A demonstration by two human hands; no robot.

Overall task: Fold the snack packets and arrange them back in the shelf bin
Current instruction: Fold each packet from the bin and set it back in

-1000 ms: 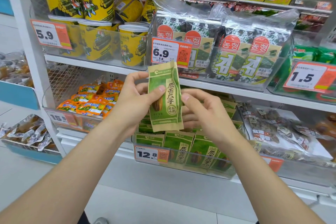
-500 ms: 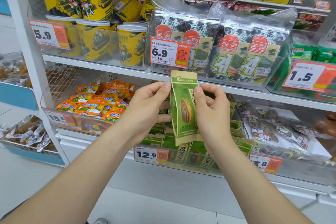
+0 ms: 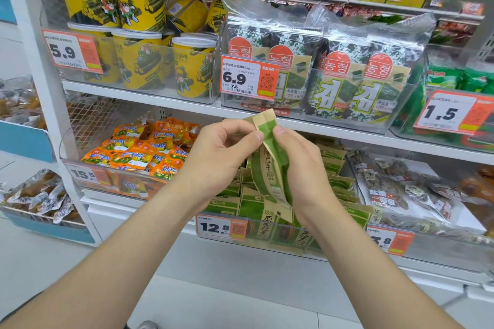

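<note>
A green and tan snack packet (image 3: 270, 168) is held upright in front of the lower shelf, bent lengthwise so it curves between my palms. My left hand (image 3: 222, 160) pinches its upper left edge with thumb and fingers. My right hand (image 3: 302, 168) grips its right side, thumb pressed near the top. Behind and below them stands the clear shelf bin (image 3: 267, 232) with a 12.8 price tag, holding several more green packets of the same kind upright.
Orange snack packets (image 3: 139, 152) fill the bin to the left. A bin of clear-bagged nuts (image 3: 401, 189) lies to the right. On the shelf above stand yellow tubs (image 3: 139, 61) and seaweed packs (image 3: 334, 80). White floor lies below.
The packet went from flat and facing me to bent lengthwise. Both hands have closed in on its sides, and the top edge now tilts to the right.
</note>
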